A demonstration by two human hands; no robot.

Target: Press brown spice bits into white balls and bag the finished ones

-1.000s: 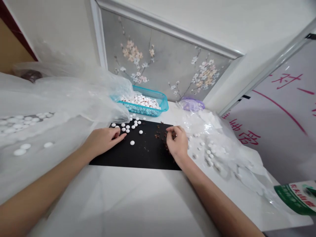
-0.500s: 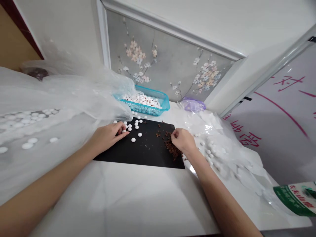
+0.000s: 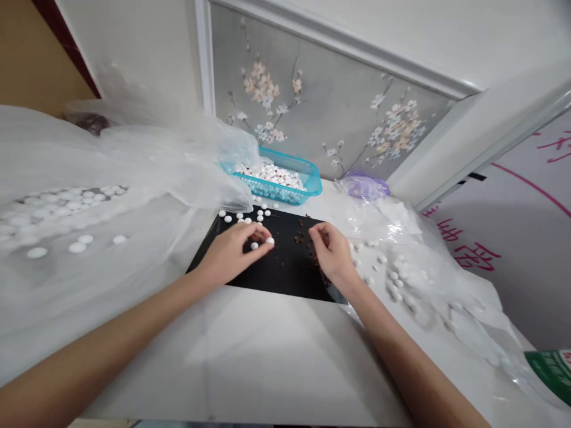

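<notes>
My left hand [image 3: 234,249] pinches a small white round piece [image 3: 270,241] between thumb and forefinger, above a black mat [image 3: 281,276]. Beneath those fingers lies another white piece [image 3: 254,245], and several more sit along the mat's back left part. My right hand [image 3: 332,252] is over the mat's right end, thumb and fingertips closed together; anything between them is too small to make out. It mostly covers a heap of brown bits. A few loose brown bits [image 3: 300,238] show left of that hand.
Behind the mat stands a blue plastic basket [image 3: 314,187] with many white pieces. A large clear bag [image 3: 147,154] holding white pieces fills the left. On the right lie another clear bag [image 3: 410,255] with white pieces, a purple bag [image 3: 366,185] and a green-labelled bottle [image 3: 551,371].
My left hand has moved right from the cluster of white pieces, carrying one toward my right hand. The right hand has shifted slightly and now covers more brown bits. The view has turned a little.
</notes>
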